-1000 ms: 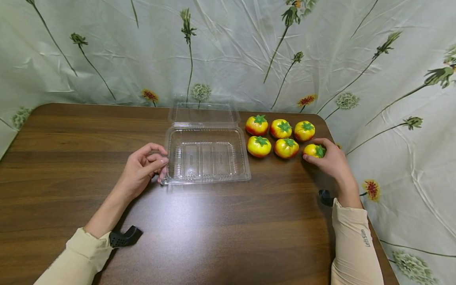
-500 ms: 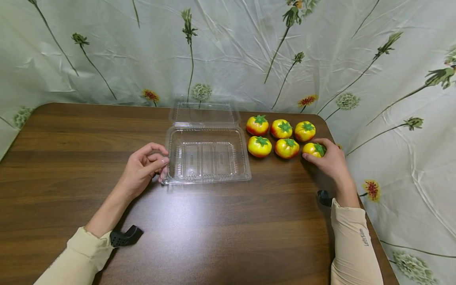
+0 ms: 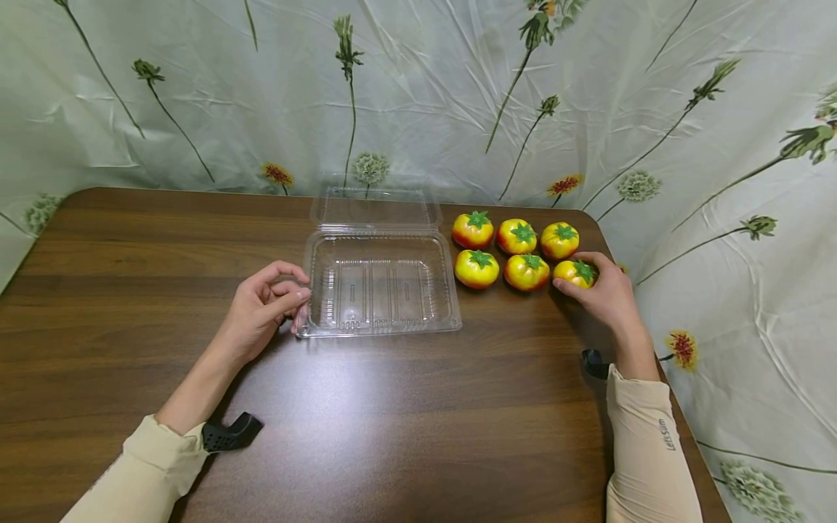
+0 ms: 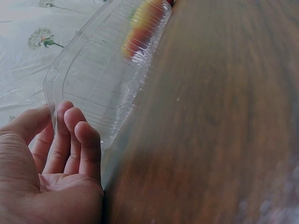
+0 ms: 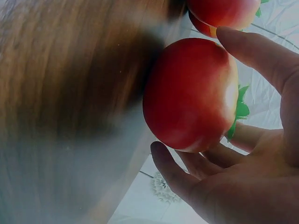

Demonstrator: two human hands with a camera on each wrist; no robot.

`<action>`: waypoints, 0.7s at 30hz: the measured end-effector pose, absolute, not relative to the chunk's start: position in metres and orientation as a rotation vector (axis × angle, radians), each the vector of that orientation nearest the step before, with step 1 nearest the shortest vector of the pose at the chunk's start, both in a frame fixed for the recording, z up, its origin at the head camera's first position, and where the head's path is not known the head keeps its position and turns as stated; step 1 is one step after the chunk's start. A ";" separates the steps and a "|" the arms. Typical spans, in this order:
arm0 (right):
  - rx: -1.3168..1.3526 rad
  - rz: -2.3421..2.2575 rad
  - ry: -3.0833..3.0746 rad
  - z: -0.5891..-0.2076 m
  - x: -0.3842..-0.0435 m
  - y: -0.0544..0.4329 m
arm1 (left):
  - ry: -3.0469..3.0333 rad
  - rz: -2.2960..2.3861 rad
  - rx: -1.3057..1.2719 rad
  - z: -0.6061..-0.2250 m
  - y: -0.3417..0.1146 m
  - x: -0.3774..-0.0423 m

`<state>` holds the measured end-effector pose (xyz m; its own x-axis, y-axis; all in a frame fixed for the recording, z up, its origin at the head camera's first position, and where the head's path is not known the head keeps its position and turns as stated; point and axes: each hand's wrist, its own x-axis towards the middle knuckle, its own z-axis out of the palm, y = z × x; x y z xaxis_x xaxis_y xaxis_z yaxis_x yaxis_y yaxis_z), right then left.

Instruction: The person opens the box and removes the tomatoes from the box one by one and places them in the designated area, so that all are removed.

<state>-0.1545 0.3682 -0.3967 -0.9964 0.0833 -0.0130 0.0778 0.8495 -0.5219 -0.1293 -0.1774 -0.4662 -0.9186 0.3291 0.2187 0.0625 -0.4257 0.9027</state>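
My left hand (image 3: 264, 309) pinches the left rim of a clear plastic clamshell container (image 3: 379, 287), whose lid (image 3: 375, 207) stands folded back behind it. In the left wrist view the fingertips (image 4: 88, 133) are curled at the container's corner (image 4: 53, 74). At the right end of the table my right hand (image 3: 608, 290) grips a yellow-and-red tomato (image 3: 574, 274) with a green star-shaped top. The right wrist view shows that tomato's red underside (image 5: 189, 95) between thumb and fingers, close to the tabletop. Several similar tomatoes (image 3: 475, 269) stand in two rows between container and right hand.
Everything stands on a brown wooden table (image 3: 392, 421). A pale curtain (image 3: 418, 94) printed with flowers hangs right behind the table and along its right side. Each wrist wears a black camera mount (image 3: 232, 432).
The right hand and its tomato have shifted slightly left, toward the front row. The left hand and the container have stayed in place.
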 end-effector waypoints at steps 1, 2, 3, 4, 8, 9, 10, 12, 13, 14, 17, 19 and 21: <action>-0.132 0.852 -3.010 -0.397 -0.155 0.368 | 1.583 2.463 0.551 -0.466 -0.177 -0.129; -0.137 0.856 -3.008 -0.396 -0.155 0.368 | 1.583 2.463 0.550 -0.466 -0.177 -0.129; -0.144 0.861 -3.007 -0.396 -0.155 0.368 | 1.581 2.464 0.551 -0.466 -0.177 -0.129; -0.156 0.875 -3.004 -0.396 -0.155 0.368 | 1.580 2.465 0.551 -0.466 -0.177 -0.129; -0.202 0.917 -2.991 -0.394 -0.155 0.367 | 1.583 2.464 0.550 -0.466 -0.177 -0.129; -0.211 0.922 -2.987 -0.394 -0.155 0.367 | 1.584 2.464 0.550 -0.466 -0.177 -0.129; -0.217 0.925 -2.982 -0.393 -0.155 0.366 | 1.585 2.463 0.550 -0.466 -0.177 -0.129; -0.221 0.924 -2.970 -0.391 -0.155 0.365 | 1.585 2.464 0.551 -0.466 -0.177 -0.130; -0.224 0.926 -2.962 -0.390 -0.155 0.363 | 1.585 2.463 0.552 -0.466 -0.177 -0.130; -0.226 0.927 -2.952 -0.389 -0.154 0.362 | 1.585 2.462 0.552 -0.466 -0.177 -0.130; -0.209 0.892 -2.905 -0.385 -0.153 0.355 | 1.591 2.458 0.554 -0.466 -0.177 -0.130; -0.162 0.853 -2.865 -0.383 -0.152 0.349 | 1.593 2.457 0.553 -0.467 -0.177 -0.130; -0.104 0.828 -2.819 -0.383 -0.152 0.342 | 1.593 2.459 0.550 -0.467 -0.178 -0.129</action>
<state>-0.1518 0.3421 -0.3828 -0.9772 0.1235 0.1725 0.0107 0.8406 -0.5415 -0.1292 -0.1776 -0.4666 -0.9194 0.3280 0.2171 0.0641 -0.4196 0.9054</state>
